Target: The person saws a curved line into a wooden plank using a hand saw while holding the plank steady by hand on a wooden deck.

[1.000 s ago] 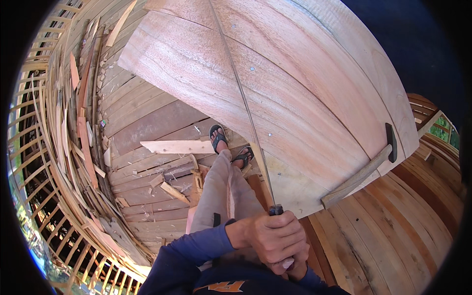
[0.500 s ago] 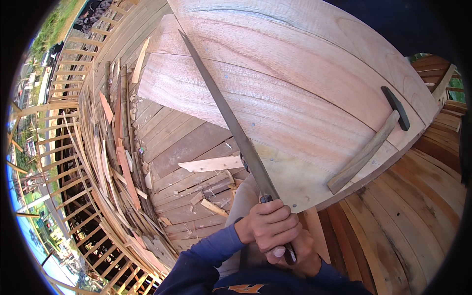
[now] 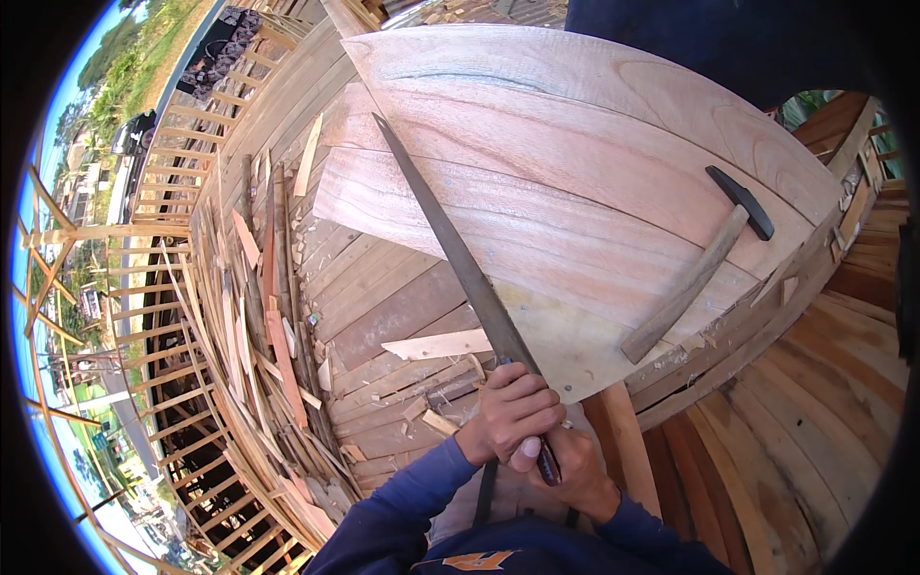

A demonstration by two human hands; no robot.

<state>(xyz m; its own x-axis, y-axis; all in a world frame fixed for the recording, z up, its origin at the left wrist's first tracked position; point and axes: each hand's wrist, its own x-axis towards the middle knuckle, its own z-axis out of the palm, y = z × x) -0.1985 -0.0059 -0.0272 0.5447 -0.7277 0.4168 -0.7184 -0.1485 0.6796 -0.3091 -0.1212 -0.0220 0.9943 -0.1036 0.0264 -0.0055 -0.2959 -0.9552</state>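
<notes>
A long, dark grey blade (image 3: 450, 243), tapering to a point, slants up and left across a panel of pale pinkish planks (image 3: 537, 144). I cannot make out teeth along its edges. My left hand (image 3: 518, 414) wraps round the dark handle (image 3: 549, 464) at its near end. Close against it, lower and to the right, my right hand (image 3: 583, 470) is closed on the same handle, its fingers partly hidden. A hammer (image 3: 684, 287) with a black head and wooden handle lies on the planks to the right of the blade, touched by neither hand.
Offcuts and long wood strips (image 3: 273, 345) are heaped on the plank floor (image 3: 383, 316) at left, beside a slatted wooden railing (image 3: 182, 355). One pointed offcut (image 3: 436, 344) lies near the blade. Curved boards (image 3: 795, 422) run along the right. A dark shape (image 3: 690, 48) stands at the far right.
The whole view has shifted, with more of the far end showing. Both hands stay closed on the handle, and the blade keeps nearly the same place over the planks.
</notes>
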